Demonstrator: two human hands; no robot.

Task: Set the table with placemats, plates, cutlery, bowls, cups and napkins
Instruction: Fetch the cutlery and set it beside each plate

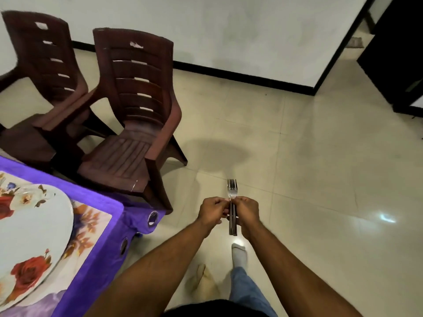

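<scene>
Pale tiled floor across most of the frame, with a white wall and black skirting along the top. Dark doorway at upper right. Two brown plastic chairs at upper left, side by side, the nearer one just beside the table corner. Table at lower left under a purple cloth with metal eyelets along the hanging edge. On it, a floral placemat bearing a white plate printed with red roses, cut off by the left edge.

Lower centre: two bare forearms reaching forward over the floor, well apart from the table. Left hand and right hand both closed around a bundle of forks, tines up, dark handles pointing down below the fists. Exact count of forks blurred. Beneath, a white-socked foot and a blue jeans leg.
</scene>
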